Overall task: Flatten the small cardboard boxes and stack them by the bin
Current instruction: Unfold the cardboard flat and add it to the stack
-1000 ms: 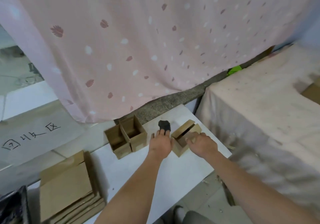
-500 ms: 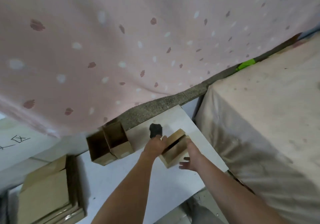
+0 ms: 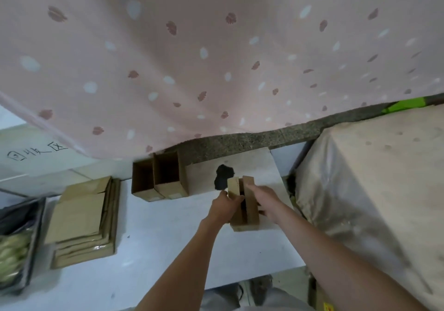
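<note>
1. Left hand (image 3: 224, 206) and right hand (image 3: 264, 199) both grip one small box (image 3: 243, 202), squeezed nearly flat between them.
2. Done: flattened stack (image 3: 81, 221) far left of grip, beside bin (image 3: 24, 238).
3. Left: held box plus two open boxes (image 3: 159, 178) just left of grip.

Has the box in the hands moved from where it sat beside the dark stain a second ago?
Yes. The box has come nearer the person, off the dark stain, and is squeezed narrower.

White table (image 3: 153, 250), two open cardboard boxes (image 3: 159, 178) at back, flattened stack (image 3: 84, 221) left, dark patch (image 3: 223, 177).
</note>
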A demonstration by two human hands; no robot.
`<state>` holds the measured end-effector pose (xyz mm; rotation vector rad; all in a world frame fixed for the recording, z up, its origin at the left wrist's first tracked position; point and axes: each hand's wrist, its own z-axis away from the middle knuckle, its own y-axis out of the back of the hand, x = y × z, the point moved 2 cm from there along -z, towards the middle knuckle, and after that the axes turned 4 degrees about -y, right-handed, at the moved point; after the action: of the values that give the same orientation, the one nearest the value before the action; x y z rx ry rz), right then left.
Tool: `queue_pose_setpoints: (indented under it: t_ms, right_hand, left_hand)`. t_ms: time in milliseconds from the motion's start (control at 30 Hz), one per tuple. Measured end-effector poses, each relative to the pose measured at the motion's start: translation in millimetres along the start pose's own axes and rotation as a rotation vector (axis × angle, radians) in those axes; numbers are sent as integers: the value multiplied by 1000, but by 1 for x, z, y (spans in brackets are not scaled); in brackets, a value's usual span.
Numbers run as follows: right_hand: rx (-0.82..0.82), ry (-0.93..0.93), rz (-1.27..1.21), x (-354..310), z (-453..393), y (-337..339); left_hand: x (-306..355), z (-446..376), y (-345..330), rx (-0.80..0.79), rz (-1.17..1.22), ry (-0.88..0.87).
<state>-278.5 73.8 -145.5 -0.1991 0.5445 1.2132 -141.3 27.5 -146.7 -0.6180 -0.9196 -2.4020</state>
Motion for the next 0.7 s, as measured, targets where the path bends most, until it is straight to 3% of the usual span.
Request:
queue_pose_setpoints:
  t_ms: [167,700]
  right_hand:
    - [-20,108,167,4,3,3]
    - [-165,91,428,-3,11,13]
  left_hand:
    - [-5,4,-11,12,152,46]
    - [7,1,-6,3,67,-21]
